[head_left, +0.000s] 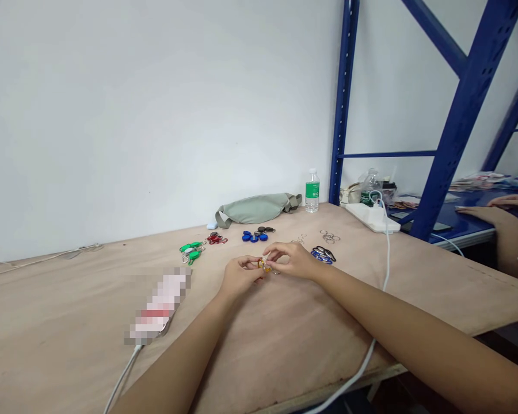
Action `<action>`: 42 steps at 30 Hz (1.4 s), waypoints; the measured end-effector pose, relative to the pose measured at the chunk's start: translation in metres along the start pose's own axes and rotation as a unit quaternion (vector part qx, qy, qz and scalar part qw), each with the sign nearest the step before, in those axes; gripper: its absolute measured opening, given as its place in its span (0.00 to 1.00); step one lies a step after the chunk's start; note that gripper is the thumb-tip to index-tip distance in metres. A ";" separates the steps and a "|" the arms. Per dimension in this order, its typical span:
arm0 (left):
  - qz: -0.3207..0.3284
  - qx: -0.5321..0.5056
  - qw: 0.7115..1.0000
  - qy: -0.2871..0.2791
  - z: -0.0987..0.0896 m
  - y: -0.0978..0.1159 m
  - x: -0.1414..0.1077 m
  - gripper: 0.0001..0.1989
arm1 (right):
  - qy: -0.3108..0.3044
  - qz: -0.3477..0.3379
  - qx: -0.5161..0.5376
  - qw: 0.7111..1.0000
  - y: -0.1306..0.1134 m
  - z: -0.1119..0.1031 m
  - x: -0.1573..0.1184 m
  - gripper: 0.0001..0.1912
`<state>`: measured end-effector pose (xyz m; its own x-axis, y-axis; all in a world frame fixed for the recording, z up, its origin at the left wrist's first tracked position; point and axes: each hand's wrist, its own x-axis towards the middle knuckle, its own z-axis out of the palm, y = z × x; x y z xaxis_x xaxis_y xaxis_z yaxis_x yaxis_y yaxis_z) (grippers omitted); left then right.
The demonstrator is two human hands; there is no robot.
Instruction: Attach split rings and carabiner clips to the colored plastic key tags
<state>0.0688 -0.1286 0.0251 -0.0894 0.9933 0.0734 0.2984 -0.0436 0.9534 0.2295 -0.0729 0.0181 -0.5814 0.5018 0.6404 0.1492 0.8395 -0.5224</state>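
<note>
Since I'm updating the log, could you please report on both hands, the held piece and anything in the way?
Left hand and right hand: both on small yellow piece. White cable passes under right forearm. Nothing seen blocking hands.

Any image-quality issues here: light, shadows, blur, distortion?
Head view: bright, even light on the wall, soft shadow beside the left forearm; head view: blocky pixels hide the thing on the cable; head view: the blue post slants, perhaps wide-angle stretch; head view: yellow piece between left hand and right hand, too small to read.

From here I can read no lettering; the green label [312,190] on the bottle [312,201] shows only tiny white print.
</note>
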 end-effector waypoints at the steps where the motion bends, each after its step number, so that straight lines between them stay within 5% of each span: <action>1: 0.004 -0.001 1.000 0.007 0.000 0.000 0.001 0.15 | 0.002 0.009 0.011 1.000 -0.001 0.001 0.000 0.09; 12: -0.011 -0.008 1.000 0.018 0.001 -0.001 0.002 0.17 | 0.013 0.058 0.035 0.998 -0.007 0.004 0.001 0.03; 30: -0.043 -0.038 0.998 0.015 0.003 -0.002 0.004 0.20 | -0.019 0.023 -0.009 1.000 0.002 0.006 0.000 0.02; 35: -0.011 -0.037 0.999 0.021 0.000 -0.011 0.009 0.19 | 0.050 0.128 -0.091 0.986 0.028 -0.010 0.003 0.04; 42: 0.003 -0.029 0.999 0.045 -0.006 -0.020 0.016 0.18 | 0.071 0.291 -0.255 0.919 0.068 -0.046 -0.006 0.05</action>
<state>0.0557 -0.1126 0.0085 -0.1725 0.9796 0.1032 0.2445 -0.0589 0.9678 0.2802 -0.0097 0.0049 -0.1788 0.8885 0.4227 0.7789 0.3902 -0.4909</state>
